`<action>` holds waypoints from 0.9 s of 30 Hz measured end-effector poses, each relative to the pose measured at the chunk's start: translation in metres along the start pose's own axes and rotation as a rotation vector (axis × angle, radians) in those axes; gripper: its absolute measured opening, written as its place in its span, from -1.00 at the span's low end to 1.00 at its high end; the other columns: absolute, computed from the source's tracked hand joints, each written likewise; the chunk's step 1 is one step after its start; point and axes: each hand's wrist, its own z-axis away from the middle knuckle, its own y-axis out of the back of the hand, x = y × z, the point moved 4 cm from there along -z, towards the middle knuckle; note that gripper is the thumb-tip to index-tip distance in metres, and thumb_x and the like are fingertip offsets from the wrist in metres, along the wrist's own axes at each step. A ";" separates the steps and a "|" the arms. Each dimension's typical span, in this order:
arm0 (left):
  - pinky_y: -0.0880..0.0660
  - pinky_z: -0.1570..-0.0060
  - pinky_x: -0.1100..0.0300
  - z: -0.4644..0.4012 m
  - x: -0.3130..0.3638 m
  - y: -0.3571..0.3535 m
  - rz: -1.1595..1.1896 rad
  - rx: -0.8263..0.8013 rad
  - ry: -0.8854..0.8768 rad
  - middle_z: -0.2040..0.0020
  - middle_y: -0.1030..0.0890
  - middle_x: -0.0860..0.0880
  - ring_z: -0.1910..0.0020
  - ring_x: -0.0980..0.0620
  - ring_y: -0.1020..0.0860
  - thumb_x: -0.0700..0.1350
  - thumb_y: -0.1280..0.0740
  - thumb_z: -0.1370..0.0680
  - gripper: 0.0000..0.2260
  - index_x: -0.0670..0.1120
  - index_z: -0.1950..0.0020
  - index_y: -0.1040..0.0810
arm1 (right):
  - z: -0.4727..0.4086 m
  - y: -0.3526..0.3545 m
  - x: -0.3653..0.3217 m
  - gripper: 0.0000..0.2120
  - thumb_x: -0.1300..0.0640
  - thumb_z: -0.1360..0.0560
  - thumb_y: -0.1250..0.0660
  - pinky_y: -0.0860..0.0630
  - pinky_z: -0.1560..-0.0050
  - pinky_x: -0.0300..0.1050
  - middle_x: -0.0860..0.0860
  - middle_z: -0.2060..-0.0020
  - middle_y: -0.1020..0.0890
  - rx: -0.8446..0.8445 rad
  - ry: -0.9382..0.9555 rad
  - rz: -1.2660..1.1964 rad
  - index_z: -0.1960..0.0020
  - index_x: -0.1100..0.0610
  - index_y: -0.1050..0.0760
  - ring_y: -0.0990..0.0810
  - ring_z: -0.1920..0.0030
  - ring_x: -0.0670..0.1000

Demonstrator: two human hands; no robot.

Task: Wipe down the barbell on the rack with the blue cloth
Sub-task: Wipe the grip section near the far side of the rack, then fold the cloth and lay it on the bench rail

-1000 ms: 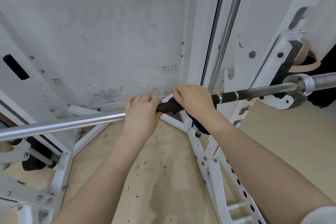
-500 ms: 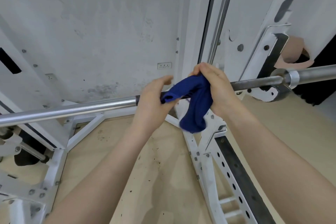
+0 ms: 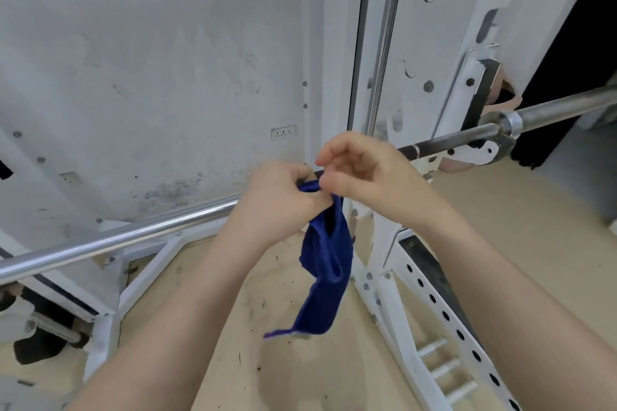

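The barbell runs across the view from lower left to upper right, shiny on the left and dark past my hands, resting in a rack hook at the right. My left hand grips the top of the blue cloth just in front of the bar, and the cloth hangs down loose below it. My right hand is beside it, its thumb and fingers pinching the cloth's upper edge. The bar's middle is hidden behind both hands.
White rack uprights with holes slope down at the right. White frame struts cross under the bar at the left. A scuffed white wall stands behind, with a wooden floor below. A vertical steel guide rod rises behind my right hand.
A second ago both hands gripped the bar with the cloth wrapped on it. The cloth has come off the bar and now hangs loose from my hands.
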 end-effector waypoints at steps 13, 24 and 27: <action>-0.54 0.09 0.22 0.083 -0.078 0.068 0.480 -0.383 0.068 0.13 -0.68 -0.01 0.10 0.06 -0.62 -0.13 -0.33 -0.46 -0.88 -0.05 0.06 -0.64 | 0.049 -0.117 -0.033 -0.75 0.37 -0.49 -0.20 -0.52 0.06 -0.27 -0.18 0.15 -0.59 0.163 -0.035 0.312 -0.06 0.14 -0.55 -0.55 0.13 -0.23; -0.46 0.24 0.14 0.164 -0.104 0.082 0.653 -0.089 0.231 0.32 -0.65 -0.03 0.28 -0.04 -0.58 -0.04 -0.24 -0.57 -0.71 0.02 0.30 -0.63 | 0.110 -0.183 -0.083 -0.68 0.18 -0.55 -0.08 -0.49 0.01 -0.06 0.12 -0.01 -0.56 0.048 0.041 0.659 -0.19 0.16 -0.53 -0.54 0.01 0.11; -0.46 0.12 0.05 0.195 -0.107 0.083 0.680 -0.085 0.364 0.25 -0.63 -0.08 0.19 -0.10 -0.57 -0.02 -0.27 -0.54 -0.80 -0.06 0.21 -0.57 | 0.140 -0.194 -0.096 -0.60 0.00 -0.49 -0.06 -0.55 0.14 -0.03 0.10 0.03 -0.63 0.051 -0.006 0.772 -0.03 0.19 -0.58 -0.62 0.10 0.17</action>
